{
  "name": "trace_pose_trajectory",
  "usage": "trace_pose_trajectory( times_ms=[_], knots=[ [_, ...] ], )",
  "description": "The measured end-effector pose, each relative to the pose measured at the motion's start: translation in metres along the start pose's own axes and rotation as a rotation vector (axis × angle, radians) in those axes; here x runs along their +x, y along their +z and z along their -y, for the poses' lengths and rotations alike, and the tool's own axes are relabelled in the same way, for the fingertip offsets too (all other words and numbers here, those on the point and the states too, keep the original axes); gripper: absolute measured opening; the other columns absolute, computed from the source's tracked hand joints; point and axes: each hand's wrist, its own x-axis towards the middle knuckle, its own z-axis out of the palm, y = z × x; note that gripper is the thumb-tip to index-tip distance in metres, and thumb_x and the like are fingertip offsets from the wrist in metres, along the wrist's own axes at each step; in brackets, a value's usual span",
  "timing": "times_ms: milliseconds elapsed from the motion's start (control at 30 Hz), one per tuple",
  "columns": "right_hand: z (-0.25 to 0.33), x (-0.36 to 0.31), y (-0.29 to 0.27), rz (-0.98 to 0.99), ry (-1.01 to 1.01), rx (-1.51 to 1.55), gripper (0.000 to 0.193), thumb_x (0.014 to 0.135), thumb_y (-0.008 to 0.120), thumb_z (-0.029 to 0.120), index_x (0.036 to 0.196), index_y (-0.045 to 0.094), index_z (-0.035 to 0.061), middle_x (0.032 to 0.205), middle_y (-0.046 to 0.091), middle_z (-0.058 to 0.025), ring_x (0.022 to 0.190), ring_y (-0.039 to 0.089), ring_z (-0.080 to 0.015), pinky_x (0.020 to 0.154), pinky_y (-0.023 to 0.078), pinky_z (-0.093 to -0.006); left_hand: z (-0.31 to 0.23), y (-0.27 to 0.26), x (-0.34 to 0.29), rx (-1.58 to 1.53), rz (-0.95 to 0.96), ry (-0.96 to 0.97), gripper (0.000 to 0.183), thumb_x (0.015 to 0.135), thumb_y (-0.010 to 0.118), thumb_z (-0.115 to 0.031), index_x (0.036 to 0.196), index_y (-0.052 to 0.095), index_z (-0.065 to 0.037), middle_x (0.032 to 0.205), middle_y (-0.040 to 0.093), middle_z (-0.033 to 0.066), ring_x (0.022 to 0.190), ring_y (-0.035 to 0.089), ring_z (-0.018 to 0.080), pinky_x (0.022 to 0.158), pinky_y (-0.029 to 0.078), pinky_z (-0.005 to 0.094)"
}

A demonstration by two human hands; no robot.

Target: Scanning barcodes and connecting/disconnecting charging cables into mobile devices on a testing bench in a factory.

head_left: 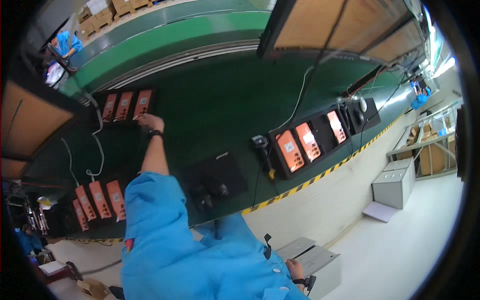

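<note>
My left hand (151,122) reaches forward to the near right corner of a black tray (154,100), its fingers curled at the tray's edge. Three orange-pink phones (124,106) lie side by side in that tray, camera ends toward me. A dark band is around the left wrist. My right hand (295,269) hangs low by my body, away from the bench, with its fingers curled in and nothing visible in them. A dark band with a clip shows on that wrist.
Several similar phones (99,200) stand at the left with white cables. Three more (307,142) lie in a black tray at right, beside a handheld scanner (260,145). A dark mat (215,175) lies before me. Yellow-black tape (300,187) edges the bench; grey cabinets (392,185) stand beyond.
</note>
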Motion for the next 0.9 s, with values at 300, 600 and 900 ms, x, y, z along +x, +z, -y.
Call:
trace_pose_trajectory(
  times_ms=[300,600,900],
  knots=[
    [0.07,0.07,-0.069,-0.098,0.109,0.137,0.033,0.095,0.062,0.021,0.113,0.065,-0.007,0.088,0.073,-0.0116,0.074,0.068,-0.0177,0.065,0.053,-0.0293,0.019,0.025,0.013,0.295,0.118,0.283,0.023,0.097,0.052,-0.015,0.117,0.051,-0.004,0.12,0.055,0.0196,0.104,0.062,0.0339,0.087,0.053,0.0429],
    [0.185,0.115,-0.107,0.061,-0.159,-0.032,0.035,0.095,0.061,0.022,0.118,0.065,-0.0029,0.099,0.072,-0.0117,0.089,0.068,-0.0182,0.083,0.053,-0.0307,-0.034,0.01,0.023,0.225,0.307,0.33,0.044,0.084,0.07,-0.019,0.117,0.05,0.001,0.123,0.057,0.0243,0.112,0.061,0.0369,0.09,0.053,0.0446],
    [0.285,0.207,-0.187,0.148,-0.385,-0.227,0.029,0.095,0.063,0.02,0.113,0.067,-0.0025,0.099,0.073,-0.0116,0.088,0.068,-0.0183,0.08,0.054,-0.0316,-0.206,-0.023,-0.09,-0.353,0.485,0.748,0.056,0.088,0.064,-0.021,0.136,0.044,-0.001,0.116,0.065,0.0256,0.103,0.066,0.0424,0.093,0.052,0.0477]
  ],
)
